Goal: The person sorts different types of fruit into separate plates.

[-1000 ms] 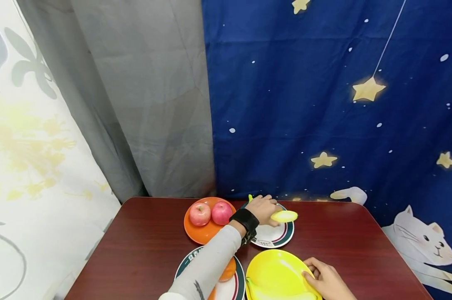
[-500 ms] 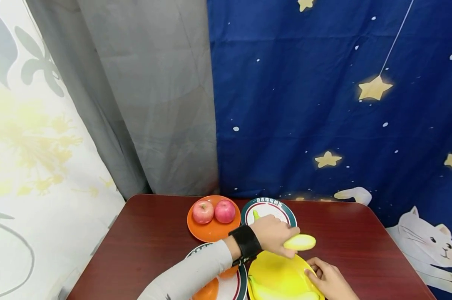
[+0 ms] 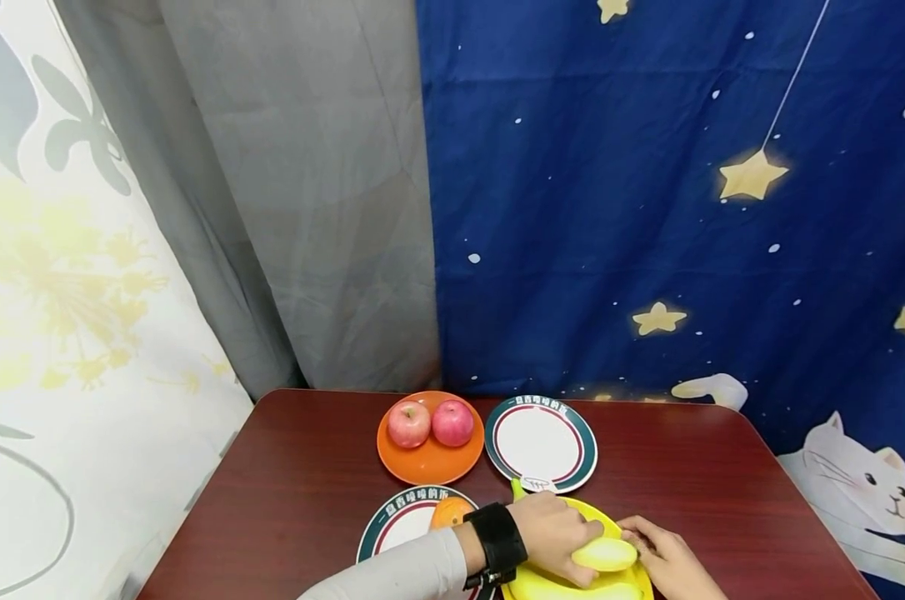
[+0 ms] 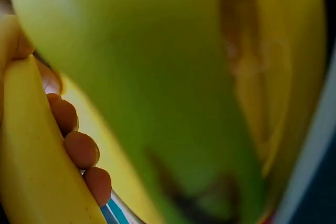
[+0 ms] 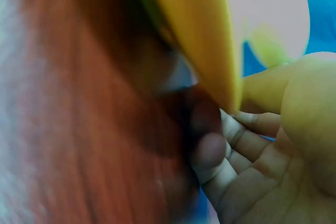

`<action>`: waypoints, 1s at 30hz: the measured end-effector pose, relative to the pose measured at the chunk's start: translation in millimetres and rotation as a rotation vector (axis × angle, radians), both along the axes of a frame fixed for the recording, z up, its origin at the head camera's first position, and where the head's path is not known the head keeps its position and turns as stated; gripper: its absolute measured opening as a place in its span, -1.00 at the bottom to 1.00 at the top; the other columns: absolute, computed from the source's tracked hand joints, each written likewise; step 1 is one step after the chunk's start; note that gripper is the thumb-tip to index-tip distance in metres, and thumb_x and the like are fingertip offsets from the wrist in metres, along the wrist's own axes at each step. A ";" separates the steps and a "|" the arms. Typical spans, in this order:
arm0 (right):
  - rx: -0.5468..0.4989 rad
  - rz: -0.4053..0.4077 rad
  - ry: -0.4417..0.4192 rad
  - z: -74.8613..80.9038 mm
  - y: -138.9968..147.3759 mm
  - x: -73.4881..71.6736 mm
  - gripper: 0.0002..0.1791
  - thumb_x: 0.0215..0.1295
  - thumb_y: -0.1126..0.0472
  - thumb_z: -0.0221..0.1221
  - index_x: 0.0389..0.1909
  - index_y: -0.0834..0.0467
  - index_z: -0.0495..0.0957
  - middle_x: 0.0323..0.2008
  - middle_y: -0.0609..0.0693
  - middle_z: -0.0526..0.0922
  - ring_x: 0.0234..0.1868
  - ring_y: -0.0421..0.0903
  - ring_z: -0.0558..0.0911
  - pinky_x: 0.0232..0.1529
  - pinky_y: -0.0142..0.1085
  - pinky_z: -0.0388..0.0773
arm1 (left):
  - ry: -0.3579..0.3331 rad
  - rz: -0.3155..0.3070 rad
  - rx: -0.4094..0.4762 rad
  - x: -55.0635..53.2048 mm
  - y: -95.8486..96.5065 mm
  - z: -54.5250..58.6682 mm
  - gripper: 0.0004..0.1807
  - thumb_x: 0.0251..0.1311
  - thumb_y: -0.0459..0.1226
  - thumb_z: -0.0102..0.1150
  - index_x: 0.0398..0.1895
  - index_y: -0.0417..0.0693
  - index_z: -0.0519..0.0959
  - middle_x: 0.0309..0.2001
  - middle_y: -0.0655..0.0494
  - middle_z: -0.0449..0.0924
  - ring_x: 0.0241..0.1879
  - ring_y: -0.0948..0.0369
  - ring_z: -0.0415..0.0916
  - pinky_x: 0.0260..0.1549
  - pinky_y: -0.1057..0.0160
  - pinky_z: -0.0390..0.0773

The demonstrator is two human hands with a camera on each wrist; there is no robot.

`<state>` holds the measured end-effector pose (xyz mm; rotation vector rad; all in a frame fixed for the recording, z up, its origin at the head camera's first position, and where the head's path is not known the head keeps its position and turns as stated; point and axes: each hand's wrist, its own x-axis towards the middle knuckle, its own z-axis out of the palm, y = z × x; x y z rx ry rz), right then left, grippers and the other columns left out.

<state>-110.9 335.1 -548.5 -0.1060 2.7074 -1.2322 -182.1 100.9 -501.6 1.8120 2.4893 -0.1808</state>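
Observation:
My left hand (image 3: 548, 533) grips a yellow banana (image 3: 605, 554) low over the yellow plate (image 3: 595, 514); its green stem end pokes out behind the hand. Fingers curl round this banana (image 4: 39, 145) in the left wrist view. A second banana (image 3: 572, 590) lies on the plate, partly covered by the hand. Its greenish end looms large and blurred in the left wrist view. At the plate's right rim, my right hand (image 3: 670, 560) pinches the edge between thumb and fingers. The right wrist view shows the plate's edge (image 5: 202, 35) running into that grasp.
An orange plate (image 3: 430, 464) with two apples (image 3: 409, 425) stands at the back. Beside it is a white plate with a green rim (image 3: 540, 444). Front left, another green-rimmed plate (image 3: 383, 518) bears an orange (image 3: 450, 512), partly behind my left forearm. Curtains hang behind the table.
My left hand has brought the banana from the back green-rimmed plate toward me, down over the yellow plate. My right hand stays at the yellow plate's rim.

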 end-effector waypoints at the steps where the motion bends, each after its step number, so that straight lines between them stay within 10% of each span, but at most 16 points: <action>1: -0.002 -0.002 -0.020 0.1 1.2 -0.1 -0.74 0.63 0.11 0.12 0.09 0.17 0.66 -0.05 0.01 0.74 -0.21 -0.34 0.54 -0.17 -0.44 0.56 | -0.002 -0.006 -0.006 0.3 0.1 -1.2 -0.59 0.42 0.29 0.12 0.03 0.30 0.58 -0.49 0.45 0.52 -0.56 0.49 0.45 -0.56 0.48 0.28; 10: -0.009 -0.032 -0.055 2.0 -1.2 -4.0 -0.71 0.65 0.09 0.10 0.12 0.16 0.65 0.02 0.02 0.75 -0.16 -0.29 0.58 -0.16 -0.40 0.57 | 0.011 -0.016 -0.036 -2.6 -1.9 -7.0 -0.50 0.39 0.34 0.16 0.15 0.30 0.64 -0.05 0.45 0.64 -0.28 0.51 0.57 -0.27 0.56 0.44; 23: 0.096 0.056 0.026 9.9 -2.2 -8.0 -0.79 0.60 0.18 0.15 0.04 0.18 0.67 -0.07 -0.02 0.76 -0.23 -0.35 0.55 -0.19 -0.38 0.59 | 0.108 -0.010 -0.050 0.9 -0.2 -2.8 -0.41 0.30 0.45 0.14 0.18 0.39 0.64 -0.01 0.46 0.57 -0.11 0.49 0.53 -0.24 0.53 0.51; 30: 0.363 0.013 0.420 45.4 -0.9 -18.0 -0.80 0.47 0.23 0.31 0.04 0.12 0.72 -0.02 -0.05 0.77 0.02 0.00 0.72 0.05 -0.01 0.66 | 0.083 0.053 0.129 -23.7 -23.5 39.5 -0.37 0.38 0.39 0.10 0.27 0.28 0.64 0.08 0.34 0.61 0.00 0.41 0.56 -0.07 0.44 0.56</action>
